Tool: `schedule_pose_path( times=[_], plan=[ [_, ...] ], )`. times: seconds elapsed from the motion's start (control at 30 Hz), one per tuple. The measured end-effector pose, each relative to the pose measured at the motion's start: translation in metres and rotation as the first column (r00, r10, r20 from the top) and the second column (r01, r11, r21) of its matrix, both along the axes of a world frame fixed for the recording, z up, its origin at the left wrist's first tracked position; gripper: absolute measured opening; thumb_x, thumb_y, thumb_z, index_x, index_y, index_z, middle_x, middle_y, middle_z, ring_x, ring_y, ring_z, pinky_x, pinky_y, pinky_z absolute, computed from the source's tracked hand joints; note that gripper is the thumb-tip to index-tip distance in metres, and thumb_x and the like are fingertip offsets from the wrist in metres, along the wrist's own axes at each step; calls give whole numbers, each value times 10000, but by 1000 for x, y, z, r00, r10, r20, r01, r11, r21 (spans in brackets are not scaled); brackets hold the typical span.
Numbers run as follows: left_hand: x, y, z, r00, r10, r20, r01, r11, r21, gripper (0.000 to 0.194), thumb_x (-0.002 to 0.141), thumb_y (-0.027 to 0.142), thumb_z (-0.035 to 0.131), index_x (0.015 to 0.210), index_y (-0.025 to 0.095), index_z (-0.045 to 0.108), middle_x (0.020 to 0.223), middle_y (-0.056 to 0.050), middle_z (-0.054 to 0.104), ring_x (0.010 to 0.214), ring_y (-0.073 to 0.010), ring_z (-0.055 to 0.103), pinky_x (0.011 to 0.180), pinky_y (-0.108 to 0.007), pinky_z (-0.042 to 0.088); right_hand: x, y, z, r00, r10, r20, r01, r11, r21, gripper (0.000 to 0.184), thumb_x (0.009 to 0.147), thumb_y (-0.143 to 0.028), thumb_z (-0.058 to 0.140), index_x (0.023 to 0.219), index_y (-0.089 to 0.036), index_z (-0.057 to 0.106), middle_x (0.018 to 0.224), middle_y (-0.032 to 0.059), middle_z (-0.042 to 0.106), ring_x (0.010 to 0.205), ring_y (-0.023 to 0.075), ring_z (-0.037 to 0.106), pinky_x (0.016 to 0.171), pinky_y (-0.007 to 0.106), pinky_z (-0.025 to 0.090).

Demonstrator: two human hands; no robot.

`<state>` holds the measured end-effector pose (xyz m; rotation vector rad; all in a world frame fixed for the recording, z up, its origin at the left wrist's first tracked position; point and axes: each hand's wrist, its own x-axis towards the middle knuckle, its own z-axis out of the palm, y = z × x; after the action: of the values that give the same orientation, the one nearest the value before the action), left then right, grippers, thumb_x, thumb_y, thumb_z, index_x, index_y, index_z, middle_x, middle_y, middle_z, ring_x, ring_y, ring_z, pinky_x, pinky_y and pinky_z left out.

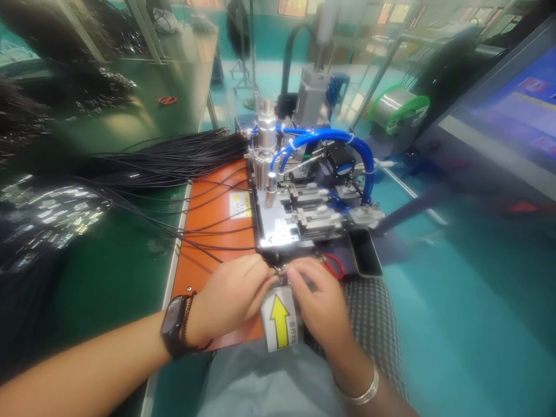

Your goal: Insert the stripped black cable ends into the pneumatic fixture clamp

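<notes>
My left hand and my right hand meet at the front edge of a benchtop machine. Both have the thumb and fingers pinched together, almost touching each other. Between the fingertips is a small shiny piece, too small to name. Just below them stands a white plate with a yellow arrow pointing away from me. Black cables lie to the left, some reaching across the orange panel toward the machine. A red loop is beside my right fingers.
Blue tubes arch over the machine. A phone lies at its right front corner. A wire spool with green flanges stands behind right. On the green table, cable bundles with shiny ends spread at far left. A screen is at upper right.
</notes>
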<state>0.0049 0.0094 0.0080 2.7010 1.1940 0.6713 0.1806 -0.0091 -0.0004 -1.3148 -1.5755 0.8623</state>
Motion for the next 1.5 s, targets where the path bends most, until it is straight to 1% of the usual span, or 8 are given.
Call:
schedule_pose_path(
  times=[0.23,0.3,0.43,0.6,0.7,0.83,1.0,1.5],
  plan=[
    [0,-1,2,998,68,-11,-68,996,-57,197,926,269,441,808,174,568,725,-3,584,664,-152,517,587,-286,380,-5,3,-7,997,-44,-64,37,994,-105,81,836,-205,611,770,-215,657,810,-7,670,797,151,611,742,262,461],
    [-2,-1,4,999,27,-37,-31,993,-115,159,921,213,436,945,185,591,853,-17,618,775,-162,543,668,-294,422,-2,4,-10,997,-62,-44,57,993,-104,102,831,-206,622,734,-216,651,768,-13,666,764,150,605,724,265,455],
    [-7,-1,5,999,-46,-28,41,986,-163,355,901,103,401,1214,223,517,1054,-43,596,913,-169,530,755,-298,456,3,6,-18,996,-83,-38,79,992,-98,151,822,-220,638,672,-213,625,704,-20,642,714,147,585,701,269,442],
    [-8,0,-4,995,-73,66,78,994,-80,295,901,103,414,1151,178,551,882,-35,597,774,-142,521,662,-267,447,3,6,-20,992,-66,-108,57,995,-80,159,832,-232,615,676,-205,604,718,-13,618,725,146,570,706,270,439],
    [-8,5,-9,995,-91,32,93,992,-89,377,879,70,411,1206,216,527,879,-34,586,779,-153,514,664,-283,435,8,9,-18,997,-37,-72,22,980,-195,162,839,-255,600,685,-206,591,711,-21,602,712,142,554,684,262,427],
    [-9,12,-13,988,-142,-61,135,985,-112,478,851,41,417,1261,271,502,868,-34,563,756,-159,486,646,-287,411,20,13,-17,999,29,-13,-32,916,-399,136,835,-285,591,723,-208,599,694,-30,583,672,138,526,616,251,393],
    [-8,15,-15,983,-152,-107,143,986,-83,408,876,91,437,1239,257,519,871,-41,544,760,-164,476,651,-294,403,25,15,-23,990,48,-129,-108,851,-513,137,857,-302,534,799,-203,609,783,-14,617,733,144,555,632,248,403],
    [-6,12,-12,968,-126,-217,121,992,-36,331,893,129,449,1199,223,533,862,-50,520,767,-178,460,645,-318,405,16,21,-34,986,-42,-163,-42,876,-480,114,782,-275,554,710,-189,576,680,-15,574,649,145,536,574,245,422]
  ],
)
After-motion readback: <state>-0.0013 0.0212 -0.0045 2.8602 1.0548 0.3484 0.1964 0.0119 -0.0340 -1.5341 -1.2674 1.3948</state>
